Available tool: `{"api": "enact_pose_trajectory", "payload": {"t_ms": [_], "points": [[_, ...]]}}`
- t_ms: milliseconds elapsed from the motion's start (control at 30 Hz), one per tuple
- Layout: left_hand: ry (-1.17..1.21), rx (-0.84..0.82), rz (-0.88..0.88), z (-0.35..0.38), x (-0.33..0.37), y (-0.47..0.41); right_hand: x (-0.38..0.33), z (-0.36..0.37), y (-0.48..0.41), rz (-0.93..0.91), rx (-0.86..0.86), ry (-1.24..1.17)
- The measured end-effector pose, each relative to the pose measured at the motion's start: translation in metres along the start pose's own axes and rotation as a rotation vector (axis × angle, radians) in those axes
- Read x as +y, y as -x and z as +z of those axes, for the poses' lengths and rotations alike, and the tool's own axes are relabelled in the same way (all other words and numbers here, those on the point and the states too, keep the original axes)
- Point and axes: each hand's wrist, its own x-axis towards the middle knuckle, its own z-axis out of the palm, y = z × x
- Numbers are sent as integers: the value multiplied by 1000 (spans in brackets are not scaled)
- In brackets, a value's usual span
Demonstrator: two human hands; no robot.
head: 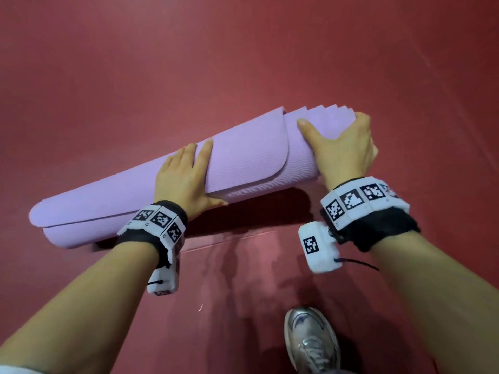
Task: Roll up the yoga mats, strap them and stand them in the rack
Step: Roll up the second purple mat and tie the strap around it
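Floor (243,49): dark red, smooth surface that fills the whole view; a shadow lies on it under the raised end of the roll.
Yoga mat (243,163): lilac, 1 roll, lying crosswise in front of me. Its left end rests on the floor and its right end is lifted clear of it. The loose outer flap with a rounded corner lies on top of the roll. At the right end the inner layers stick out in steps.
Left hand (183,182): placed near the middle of the roll. My fingers lie over the top, my thumb sits on the near underside, and the roll is held between them.
Right hand (343,152): clamped on the raised right end. My thumb lies across the top and my fingers wrap round the far side of the end.
Shoe (310,341): silver, laced, 1 in view, standing on the floor at the lower edge, below my right forearm.
Wrist bands (156,222): 1 on each wrist, black with white blocks that carry black-and-white square codes.
White box (317,247): hangs from my right band, with 1 code on it.
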Motion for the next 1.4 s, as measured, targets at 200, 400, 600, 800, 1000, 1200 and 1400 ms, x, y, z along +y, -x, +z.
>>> {"api": "enact_pose_trajectory", "payload": {"t_ms": [200,400,600,800,1000,1200,1400], "points": [[263,-32,-58,-115,-7,17,-117,-40,59,-235,107,6],[475,-77,-123,-222,-39,27,-216,-74,100,-533,-151,-16],[1143,-218,-423,-306,-116,88,-299,-86,152,-857,-361,-112],[1295,-12,-674,-348,-181,124,-349,-46,242,-1055,-569,-4],[1081,441,-728,-341,-224,146,-413,-42,264,-905,-574,-417],[1090,452,-753,-328,-248,160,-451,-2,305,-988,-662,328],[1101,478,-801,-335,-284,179,-483,0,295,-864,-657,106]]}}
